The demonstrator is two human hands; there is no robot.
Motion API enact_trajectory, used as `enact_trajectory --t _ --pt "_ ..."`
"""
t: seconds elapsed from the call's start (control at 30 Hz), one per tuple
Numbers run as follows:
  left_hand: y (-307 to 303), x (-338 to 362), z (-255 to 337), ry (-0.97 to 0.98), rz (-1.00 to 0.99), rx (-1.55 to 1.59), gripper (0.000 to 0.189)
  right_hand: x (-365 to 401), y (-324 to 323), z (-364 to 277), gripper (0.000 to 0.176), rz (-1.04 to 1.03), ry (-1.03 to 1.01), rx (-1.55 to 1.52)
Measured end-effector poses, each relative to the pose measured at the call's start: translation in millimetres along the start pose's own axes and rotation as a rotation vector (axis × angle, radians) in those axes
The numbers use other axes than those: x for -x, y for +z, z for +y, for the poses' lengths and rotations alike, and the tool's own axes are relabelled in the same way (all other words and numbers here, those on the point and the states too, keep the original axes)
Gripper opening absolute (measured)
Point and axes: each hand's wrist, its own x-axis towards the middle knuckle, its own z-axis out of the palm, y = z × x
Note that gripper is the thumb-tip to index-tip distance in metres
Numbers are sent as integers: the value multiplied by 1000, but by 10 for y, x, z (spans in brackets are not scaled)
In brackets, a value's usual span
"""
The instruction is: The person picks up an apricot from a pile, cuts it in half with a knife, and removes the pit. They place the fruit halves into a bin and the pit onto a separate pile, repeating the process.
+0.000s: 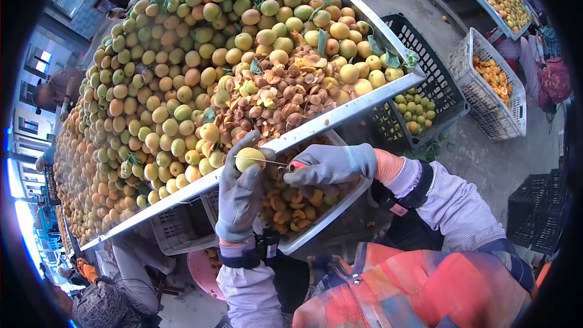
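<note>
Both my hands wear grey gloves. My left hand holds a yellow-green apricot between thumb and fingers, near the metal edge of the table. My right hand is closed around the red handle of a small tool. From the handle a thin metal shaft points left and meets the apricot. Below my hands sits a crate of cut apricot pieces. Behind them, a heap of brown pits lies on the table among whole apricots.
The table's metal rim runs diagonally ahead. A black crate with green fruit stands to the right, beyond it a white crate of orange halves. A pink basin is at lower left. Other people work at the left and far right.
</note>
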Motion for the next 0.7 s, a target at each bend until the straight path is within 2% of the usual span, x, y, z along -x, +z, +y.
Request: enact_trajectory --t 0.07,0.2,0.27,0.33,0.4,0.47,0.53,0.57,0.7 --pt "-64 -21 -6 -40 35 -244 60 5 6 7 50 23 9 -31" --pt "-37 -10 -53 -11 69 -248 58 -46 27 92 51 62 20 -64" --pt "35 -10 -101 32 34 114 58 -22 18 60 51 39 42 -56" --pt "15 -16 -247 69 48 221 58 -7 1 41 52 24 63 -54" --pt "14 -13 -312 -27 93 456 56 -14 2 72 52 29 74 -52" --pt "44 -12 -281 -21 115 394 49 -35 -11 117 54 11 53 -31" --pt "100 5 -129 -7 134 -8 44 -50 -21 159 56 -9 31 -6" --pt "68 0 -51 10 150 -400 40 -53 -28 170 55 -9 38 -16" --pt "-5 -10 -60 18 119 -395 40 -22 -44 101 52 0 84 -7"
